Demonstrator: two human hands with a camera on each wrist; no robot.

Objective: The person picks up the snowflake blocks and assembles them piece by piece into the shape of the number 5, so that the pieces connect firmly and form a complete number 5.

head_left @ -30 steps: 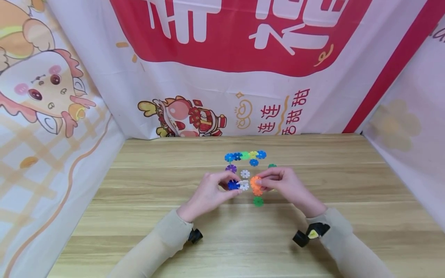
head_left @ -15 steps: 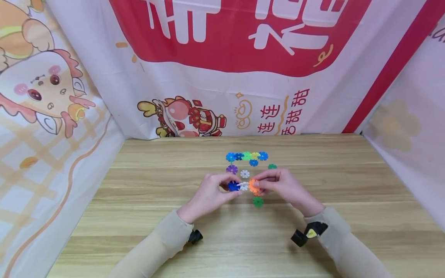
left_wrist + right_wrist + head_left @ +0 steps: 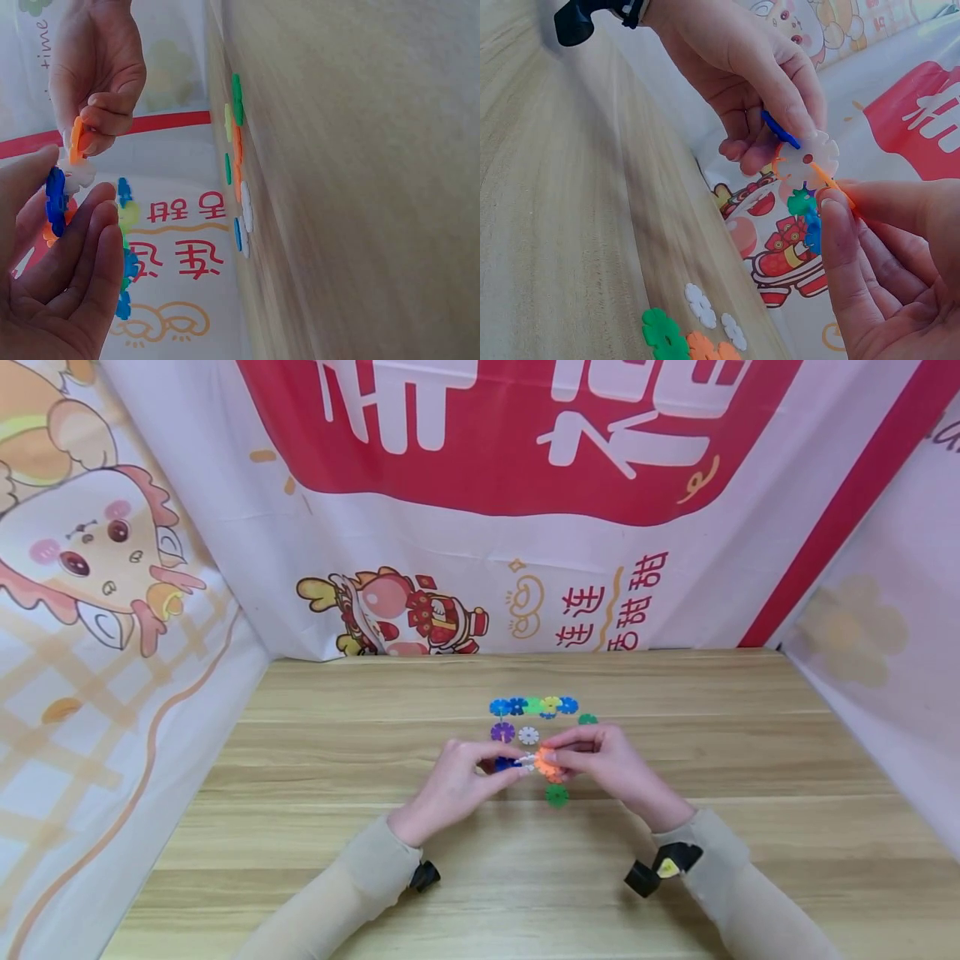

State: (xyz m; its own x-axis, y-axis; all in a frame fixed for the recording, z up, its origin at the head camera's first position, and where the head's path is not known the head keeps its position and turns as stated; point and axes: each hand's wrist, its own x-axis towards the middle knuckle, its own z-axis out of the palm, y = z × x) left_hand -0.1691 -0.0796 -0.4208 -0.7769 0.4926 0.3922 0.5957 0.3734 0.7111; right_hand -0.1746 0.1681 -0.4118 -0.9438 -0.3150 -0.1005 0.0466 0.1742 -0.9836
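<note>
My left hand pinches a dark blue snowflake disc in a joined set of interlocking discs. A white disc is slotted beside it, between my two hands. My right hand pinches an orange snowflake disc between thumb and fingers, its edge right at the white disc's rim. A purple disc links the dark blue one to a row of blue, green and yellow discs, which hangs above the table in the left wrist view.
Several loose discs lie on the wooden table beneath my hands, among them a green disc, a white disc and another green disc. Printed cloth walls the table at the back and sides.
My right hand has brought the orange disc left, up to the white disc. The joined set has tilted, its far row shifting slightly nearer and to the right.
</note>
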